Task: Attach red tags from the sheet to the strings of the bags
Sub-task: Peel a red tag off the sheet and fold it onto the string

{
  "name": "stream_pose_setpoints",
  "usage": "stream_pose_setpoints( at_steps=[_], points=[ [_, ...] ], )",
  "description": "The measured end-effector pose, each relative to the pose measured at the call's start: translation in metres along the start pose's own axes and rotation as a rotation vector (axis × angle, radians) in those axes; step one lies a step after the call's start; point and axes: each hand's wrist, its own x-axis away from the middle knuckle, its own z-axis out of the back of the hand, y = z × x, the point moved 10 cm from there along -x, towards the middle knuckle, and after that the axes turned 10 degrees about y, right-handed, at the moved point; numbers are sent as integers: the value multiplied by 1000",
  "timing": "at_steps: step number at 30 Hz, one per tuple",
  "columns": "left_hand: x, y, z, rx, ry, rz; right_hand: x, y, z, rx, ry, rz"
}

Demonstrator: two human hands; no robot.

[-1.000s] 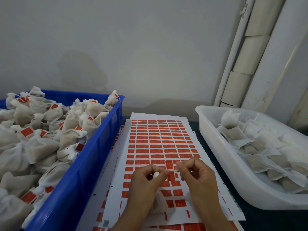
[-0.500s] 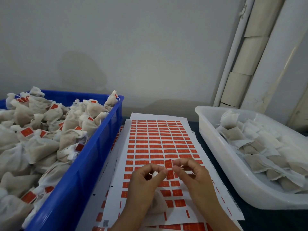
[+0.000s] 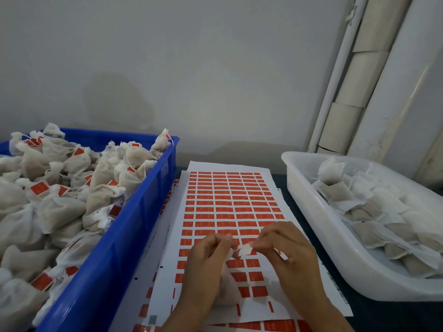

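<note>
- Count: two hands, two bins, one top tag sheet lying on further sheets whose edges show below and to the left.
- Left hand fingers curled, pinching the top of a small white bag; bag body hangs under the palm over the sheet.
- Right hand thumb and forefinger pinch a small tag showing its pale side, held between the two hands, touching the bag's string end.
- Versus a second ago: the tag was red-face-up at the sheet level by the right fingertips; it is now lifted off and turned pale side out, and both hands have risen slightly and closed in.
- Blue bin, left: heaped with tagged bags, red tags visible on many; too many to count.
- White bin, right: flat untagged bags, loosely piled.
- Sheet's near rows have gaps where tags are gone.
</note>
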Motion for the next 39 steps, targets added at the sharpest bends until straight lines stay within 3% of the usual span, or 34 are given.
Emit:
stream_pose_setpoints(
  at_steps=[4,9,17,26,36,39],
  points=[
    [3,-3,-4,24,-57,60,2,-9,3,74,-3,152],
    [3,-6,-7,92,-107,119,0,-12,6,89,22,195],
    [4,1,-4,65,-92,71,1,5,2,-58,31,-23],
    [5,5,-6,46,-65,-21,4,1,3,-1,69,-8],
    [0,6,5,57,22,-29,17,27,-17,-117,-89,-375],
    [1,7,5,61,22,-46,14,15,-16,-15,-76,-226]
  ],
)
